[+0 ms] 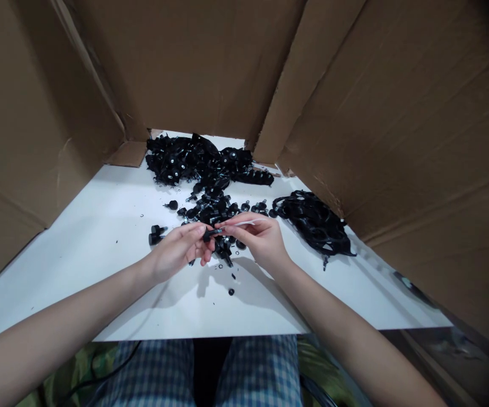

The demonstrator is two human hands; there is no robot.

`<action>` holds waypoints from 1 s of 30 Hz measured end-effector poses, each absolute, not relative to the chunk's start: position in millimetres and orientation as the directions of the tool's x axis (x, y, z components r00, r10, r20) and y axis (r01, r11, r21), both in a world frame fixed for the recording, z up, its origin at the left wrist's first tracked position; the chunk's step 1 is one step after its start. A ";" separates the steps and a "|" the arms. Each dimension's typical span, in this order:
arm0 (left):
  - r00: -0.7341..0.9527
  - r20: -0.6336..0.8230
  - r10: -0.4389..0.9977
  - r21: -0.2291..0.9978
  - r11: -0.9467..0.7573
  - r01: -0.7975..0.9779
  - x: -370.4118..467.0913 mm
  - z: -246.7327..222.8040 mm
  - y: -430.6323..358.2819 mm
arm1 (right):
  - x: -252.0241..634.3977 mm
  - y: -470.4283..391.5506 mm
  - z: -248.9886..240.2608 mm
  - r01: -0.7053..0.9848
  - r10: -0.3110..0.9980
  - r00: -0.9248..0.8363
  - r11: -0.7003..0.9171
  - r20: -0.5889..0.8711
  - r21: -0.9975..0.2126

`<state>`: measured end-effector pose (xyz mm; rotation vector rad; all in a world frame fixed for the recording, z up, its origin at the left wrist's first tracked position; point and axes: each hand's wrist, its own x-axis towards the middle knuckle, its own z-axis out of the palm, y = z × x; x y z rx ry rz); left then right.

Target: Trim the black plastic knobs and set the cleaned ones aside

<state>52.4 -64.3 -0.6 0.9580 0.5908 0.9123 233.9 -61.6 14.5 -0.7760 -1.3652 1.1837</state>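
Note:
My left hand (178, 249) is closed on a small black knob (207, 235) with a threaded metal stud pointing to the right. My right hand (265, 240) pinches a thin white stick-like tool (252, 221), whose tip meets or nearly touches the stud; exact contact is too small to tell. Behind and below the hands lies a loose pile of similar black studded knobs (210, 210). Two more knobs (156, 238) rest just left of my left hand. Small black rings (220, 266) and a round black piece (231, 292) lie nearer the front edge.
A heap of black parts (180, 161) stands at the back of the white table (100, 226). To the right lies a black netted bundle (312, 220) of parts. Tall cardboard walls (193, 68) enclose the back and both sides. My knees are under the front edge.

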 end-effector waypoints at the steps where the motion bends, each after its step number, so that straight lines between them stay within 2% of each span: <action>1: 0.506 -0.038 0.861 0.880 0.270 -0.392 52.2 0.0 -64.8 | 234.2 -61.6 15.0 -0.168 0.932 -0.176 0.290 0.318 -0.942; 6: 0.517 -0.040 0.855 0.872 0.282 -0.400 51.6 2.3 -66.3 | 234.8 -61.4 16.4 -0.126 0.917 -0.194 0.329 0.349 -0.936; 9: 0.518 -0.037 0.855 0.870 0.283 -0.405 51.3 1.4 -66.0 | 236.0 -61.9 17.1 -0.043 0.889 -0.196 0.413 0.414 -0.910; 11: 0.517 -0.039 0.855 0.862 0.291 -0.415 51.3 0.3 -65.3 | 237.3 -62.9 18.1 0.052 0.844 -0.210 0.514 0.494 -0.856; 15: 0.515 -0.064 0.855 0.849 0.319 -0.422 51.9 -2.8 -63.8 | 239.5 -64.6 19.0 0.203 0.692 -0.306 0.718 0.653 -0.666; 17: 0.520 -0.066 0.852 0.857 0.315 -0.408 52.3 -4.5 -63.6 | 239.7 -64.0 17.7 0.236 0.665 -0.352 0.744 0.658 -0.626; 19: 0.519 -0.052 0.853 0.878 0.287 -0.383 52.2 -5.3 -63.9 | 239.1 -62.2 15.9 0.258 0.695 -0.339 0.717 0.634 -0.648; 21: 0.491 -0.036 0.870 0.909 0.232 -0.346 51.5 -4.8 -64.3 | 238.4 -59.5 14.9 0.223 0.764 -0.262 0.643 0.590 -0.733; 24: 0.415 -0.003 0.910 0.967 0.109 -0.232 49.3 -2.5 -64.0 | 237.5 -55.9 15.3 -0.003 0.886 -0.112 0.452 0.449 -0.892; 27: 0.391 -0.002 0.920 0.994 0.046 -0.103 47.8 -1.5 -63.0 | 236.9 -54.9 15.9 -0.180 0.925 -0.098 0.345 0.366 -0.921; 30: 0.416 -0.002 0.909 0.992 0.056 -0.117 48.1 -3.0 -62.9 | 236.0 -56.6 14.2 -0.197 0.904 -0.151 0.369 0.400 -0.908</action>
